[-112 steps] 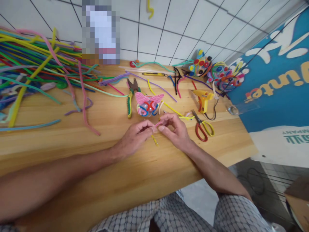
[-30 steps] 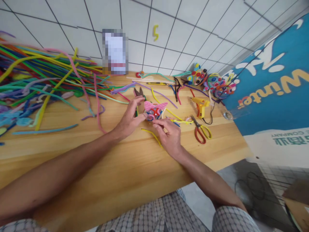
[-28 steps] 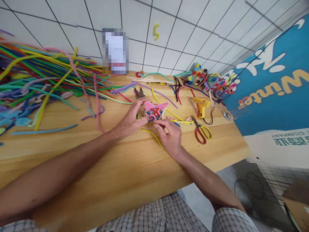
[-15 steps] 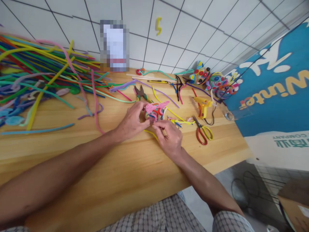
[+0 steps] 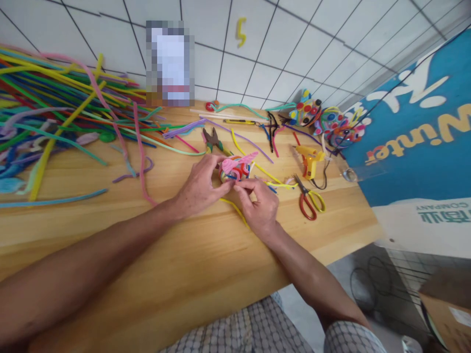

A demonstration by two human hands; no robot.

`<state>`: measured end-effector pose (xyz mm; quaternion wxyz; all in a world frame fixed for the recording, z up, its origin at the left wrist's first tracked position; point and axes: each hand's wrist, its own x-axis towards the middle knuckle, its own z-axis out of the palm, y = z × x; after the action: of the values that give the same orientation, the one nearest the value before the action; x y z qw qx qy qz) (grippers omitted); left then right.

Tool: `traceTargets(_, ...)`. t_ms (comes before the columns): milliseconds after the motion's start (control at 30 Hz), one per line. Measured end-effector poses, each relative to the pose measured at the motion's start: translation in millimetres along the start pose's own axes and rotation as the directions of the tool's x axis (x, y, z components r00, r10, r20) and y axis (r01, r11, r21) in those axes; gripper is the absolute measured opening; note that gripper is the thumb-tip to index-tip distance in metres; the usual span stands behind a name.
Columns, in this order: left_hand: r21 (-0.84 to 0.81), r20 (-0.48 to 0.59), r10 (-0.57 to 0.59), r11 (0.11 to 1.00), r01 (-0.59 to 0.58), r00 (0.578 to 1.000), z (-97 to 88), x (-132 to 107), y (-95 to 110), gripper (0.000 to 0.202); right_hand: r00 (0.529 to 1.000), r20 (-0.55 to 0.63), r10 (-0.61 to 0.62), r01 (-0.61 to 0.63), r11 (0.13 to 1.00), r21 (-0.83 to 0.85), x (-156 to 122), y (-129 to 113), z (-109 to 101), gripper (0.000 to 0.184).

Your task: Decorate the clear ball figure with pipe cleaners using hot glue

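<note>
A pale, wood-grained tabletop (image 5: pixel 176 255) runs along a white wall of square tiles with dark joints (image 5: pixel 287 54), where a bent yellow strip (image 5: pixel 241 32) sits. On the wood, between the hands, is a small round ball wrapped in coloured fuzzy stems with pink ear shapes (image 5: pixel 239 169). The left hand (image 5: pixel 200 185) curls around its left side, thumb and fingers gripping it. The right hand (image 5: pixel 258 202) presses thumb and index finger together at its lower front; I cannot tell what they pinch. Green-handled pliers (image 5: pixel 212 139) lie just behind, red-and-yellow-handled scissors (image 5: pixel 305 190) and a yellow glue gun (image 5: pixel 309 159) to the right. A heap of multicoloured fuzzy stems (image 5: pixel 73 98) covers the far left. Beyond the right end stand a blue lettered banner (image 5: pixel 405 181) and a brown cardboard box (image 5: pixel 445 299).
</note>
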<state>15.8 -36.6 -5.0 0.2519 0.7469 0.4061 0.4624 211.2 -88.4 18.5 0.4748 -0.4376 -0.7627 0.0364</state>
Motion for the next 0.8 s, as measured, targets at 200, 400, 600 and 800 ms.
traceTargets(200, -0.007, 0.014, -0.016, 1.0, 0.016, 1.0, -3.0, -1, 4, 0.04, 1.0, -0.011, 0.012, -0.012, 1.0, 0.021, 0, 0, 0, 0.008)
traceTargets(400, -0.029, 0.045, -0.077, 0.997, 0.078, 0.996, -7.2, 0, 9, 0.035, 0.999, 0.003, 0.044, -0.044, 0.999, 0.004, -1, -1, -2, 0.011)
traceTargets(600, -0.005, 0.044, -0.09, 0.996, 0.09, 0.995, -7.4, 1, 10, 0.032, 0.997, 0.023, 0.076, -0.076, 0.997, -0.007, -2, -1, -2, 0.011)
traceTargets(800, 0.0, 0.038, -0.118, 0.993, 0.118, 0.992, -7.2, 1, 10, 0.032, 0.993, 0.042, 0.112, -0.112, 0.994, -0.005, -3, -1, -1, 0.013)
